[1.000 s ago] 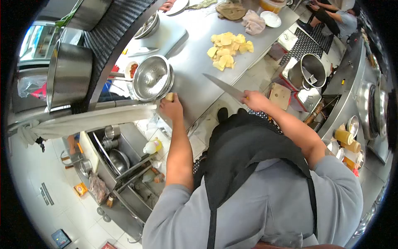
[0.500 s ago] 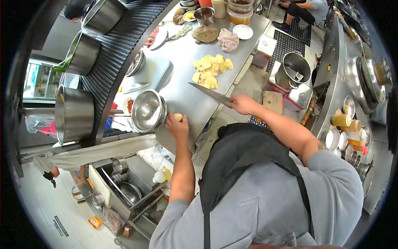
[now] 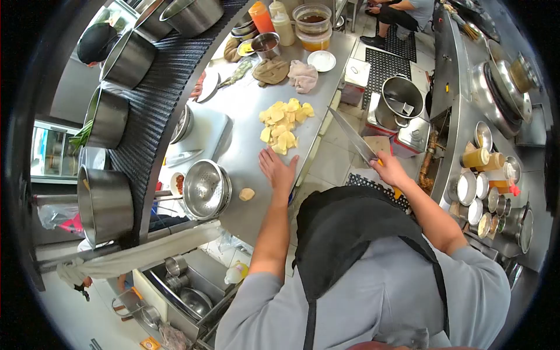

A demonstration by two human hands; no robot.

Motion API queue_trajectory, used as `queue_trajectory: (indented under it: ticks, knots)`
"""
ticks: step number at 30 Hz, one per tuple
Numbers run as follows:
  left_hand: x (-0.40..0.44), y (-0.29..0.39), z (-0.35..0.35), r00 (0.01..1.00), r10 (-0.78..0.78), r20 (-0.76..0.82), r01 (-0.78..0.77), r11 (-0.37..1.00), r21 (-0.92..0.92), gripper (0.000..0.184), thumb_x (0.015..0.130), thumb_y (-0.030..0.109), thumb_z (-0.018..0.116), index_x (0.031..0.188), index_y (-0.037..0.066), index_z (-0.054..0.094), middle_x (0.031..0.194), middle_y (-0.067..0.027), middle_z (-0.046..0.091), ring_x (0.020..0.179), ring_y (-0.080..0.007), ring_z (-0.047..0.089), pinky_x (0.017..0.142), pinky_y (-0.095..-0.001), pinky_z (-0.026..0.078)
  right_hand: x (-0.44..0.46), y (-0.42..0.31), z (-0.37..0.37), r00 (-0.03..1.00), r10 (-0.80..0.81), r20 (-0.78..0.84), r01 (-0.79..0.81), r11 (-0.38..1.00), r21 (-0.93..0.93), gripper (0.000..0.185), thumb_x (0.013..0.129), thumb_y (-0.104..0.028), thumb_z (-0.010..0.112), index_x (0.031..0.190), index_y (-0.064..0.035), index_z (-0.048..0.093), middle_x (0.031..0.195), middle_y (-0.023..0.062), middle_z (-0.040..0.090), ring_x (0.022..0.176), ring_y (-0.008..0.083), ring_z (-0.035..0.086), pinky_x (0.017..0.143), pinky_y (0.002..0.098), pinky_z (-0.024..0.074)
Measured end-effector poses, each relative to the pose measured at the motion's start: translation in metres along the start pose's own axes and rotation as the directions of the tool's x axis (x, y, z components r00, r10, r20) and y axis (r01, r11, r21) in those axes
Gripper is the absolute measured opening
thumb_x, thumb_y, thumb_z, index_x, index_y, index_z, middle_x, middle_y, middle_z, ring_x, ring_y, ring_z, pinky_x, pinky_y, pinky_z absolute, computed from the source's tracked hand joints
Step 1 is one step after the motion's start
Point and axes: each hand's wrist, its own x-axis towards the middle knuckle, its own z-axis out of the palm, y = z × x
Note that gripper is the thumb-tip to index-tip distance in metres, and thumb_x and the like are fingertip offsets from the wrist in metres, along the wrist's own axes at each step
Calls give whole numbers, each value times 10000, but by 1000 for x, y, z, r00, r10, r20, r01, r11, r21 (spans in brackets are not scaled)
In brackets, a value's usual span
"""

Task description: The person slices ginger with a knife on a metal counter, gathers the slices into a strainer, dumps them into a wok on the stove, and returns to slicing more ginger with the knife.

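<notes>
My left hand (image 3: 279, 170) lies with fingers spread on the steel table (image 3: 245, 153), just below the pile of pale yellow slices (image 3: 284, 124). A pale, cut round piece (image 3: 247, 194) rests by itself on the table, left of that hand and beside the steel colander (image 3: 204, 189). At the right, off the table's edge, my right hand (image 3: 389, 170) is closed round the handle of a large knife (image 3: 354, 137), its blade pointing up and to the left. The slices look flat and thin.
Behind the slices are a brown cloth (image 3: 271, 70), a pink cloth (image 3: 303, 76) and a white plate (image 3: 321, 60). A second knife (image 3: 182, 158) lies on the white board (image 3: 211, 137). Steel pots (image 3: 105, 204) line the left shelf. Another person (image 3: 402, 16) sits at top right.
My left hand has let go of the pale piece and moved right and up to the slices, fingers spread. My right hand has carried the knife right, off the table.
</notes>
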Motion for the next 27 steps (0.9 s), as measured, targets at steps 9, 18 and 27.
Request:
queue_trajectory:
  ticks: [9, 18, 27]
  knots:
    - [91, 7, 16, 989, 135, 65, -137, 990, 26, 1213, 751, 683, 720, 1537, -67, 179, 1559, -355, 233, 1480, -453, 200, 1222, -524, 147, -7, -3, 7, 985, 159, -66, -159, 987, 3, 316, 959, -322, 613, 1040, -17, 616, 954, 262, 673, 943, 470, 632, 802, 503, 493]
    - [101, -3, 8, 980, 193, 53, -184, 973, -142, 1113, 798, 654, 694, 1521, -61, 241, 1545, -314, 295, 1443, -437, 287, 1207, -494, 225, 118, -97, 20, 951, -271, -148, 195, 900, -390, 297, 954, -329, 600, 1107, -75, 614, 998, 213, 650, 940, 412, 644, 818, 508, 510]
    - [104, -26, 26, 984, 163, -70, -177, 861, -476, 731, 908, 287, 675, 1452, -64, 337, 1480, -310, 362, 1390, -466, 344, 1167, -500, 296, 269, -160, 75, 925, -376, 56, 352, 793, -497, 343, 944, -298, 613, 1213, -96, 548, 1173, 182, 577, 1039, 385, 639, 881, 491, 526]
